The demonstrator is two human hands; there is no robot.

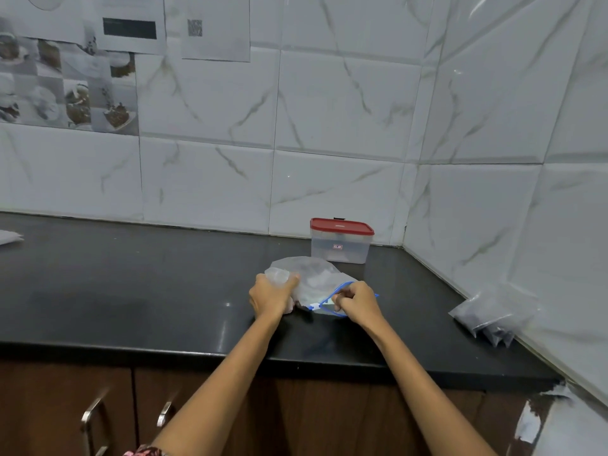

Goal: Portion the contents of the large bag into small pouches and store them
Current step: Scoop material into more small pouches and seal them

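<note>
Large zip bag [312, 281] lies on the black countertop [131, 291], centre-right, just near of a clear lidded container [340, 243] with a red lid that stands by the far wall. The bag's blue zip track [340, 286] curves open toward the right.

Left hand [271, 296]: closed around the bunched left part of the bag, pinning it to the counter. Right hand [357, 301]: fingers curled in a pinch on the zip edge; exact grip point hidden under the knuckles.

Handling, judged: thin clear film, soft and limp, no shape of its own; probably light, and slick against the polished counter, so it needs one hand anchoring while the other works the mouth. Best purchase looks to be the stiffer zip track, not the film. The mouth could flop shut once released.

Filled small pouches [490, 311] lie stacked at the right against the side wall, well apart from the bag; dark contents, count unclear.

Hard to make out: what the large bag holds, only a dark patch under its near edge; how much remains; the container's contents behind frosted walls. A pale sheet [8, 236] at far left is cut off by the frame.
</note>
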